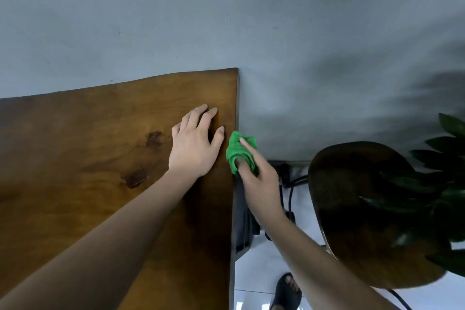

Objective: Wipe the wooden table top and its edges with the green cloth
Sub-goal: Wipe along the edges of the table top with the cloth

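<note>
Green cloth (pixel 240 152) bunched at table (pixel 100 138) edge, hiding right hand's (pixel 261 184) fingertips.

**Wooden top, bare but for my palm**

The wooden table top (pixel 100 158) fills the lower left of the frame, its far edge running against the grey wall (pixel 151 20) and its right edge dropping down the middle of the picture. The grain is dark brown with two darker knots left of centre. My left hand (pixel 195 143) lies flat on it near the upper right corner, fingers spread, and my forearm crosses the surface from the lower left. Below the right edge, at the bottom of the frame, is pale floor (pixel 254 274), where my sandalled foot (pixel 286 292) stands.
</note>
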A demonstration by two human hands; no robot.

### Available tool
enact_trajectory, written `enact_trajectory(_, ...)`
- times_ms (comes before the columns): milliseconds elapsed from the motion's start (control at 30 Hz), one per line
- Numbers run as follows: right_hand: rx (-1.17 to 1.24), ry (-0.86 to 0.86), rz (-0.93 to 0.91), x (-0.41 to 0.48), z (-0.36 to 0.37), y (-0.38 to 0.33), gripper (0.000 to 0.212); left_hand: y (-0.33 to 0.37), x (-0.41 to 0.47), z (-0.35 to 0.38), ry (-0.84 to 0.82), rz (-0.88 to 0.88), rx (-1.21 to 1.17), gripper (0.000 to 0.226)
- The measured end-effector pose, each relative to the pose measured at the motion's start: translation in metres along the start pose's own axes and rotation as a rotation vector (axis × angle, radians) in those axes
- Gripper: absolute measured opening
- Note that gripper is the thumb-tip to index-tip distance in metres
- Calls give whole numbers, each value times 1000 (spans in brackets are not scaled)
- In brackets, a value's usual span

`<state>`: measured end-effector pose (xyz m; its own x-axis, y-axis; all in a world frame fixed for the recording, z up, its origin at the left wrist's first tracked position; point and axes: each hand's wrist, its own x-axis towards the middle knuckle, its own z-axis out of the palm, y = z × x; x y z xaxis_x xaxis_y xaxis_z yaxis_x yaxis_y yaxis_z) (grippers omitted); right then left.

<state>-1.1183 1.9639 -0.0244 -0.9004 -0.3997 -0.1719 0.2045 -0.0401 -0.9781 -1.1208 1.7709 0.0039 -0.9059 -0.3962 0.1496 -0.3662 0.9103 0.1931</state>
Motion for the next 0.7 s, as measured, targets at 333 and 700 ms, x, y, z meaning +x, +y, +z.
enact_trajectory(333, 21, -40, 124, -92, -9, 20, 51, -1, 0, 2, -6, -5, 1, 56)
enact_trajectory(700, -388, 24, -54, 139, 11, -37, 46, -1, 0, 2, 10, -3, 10, 54)
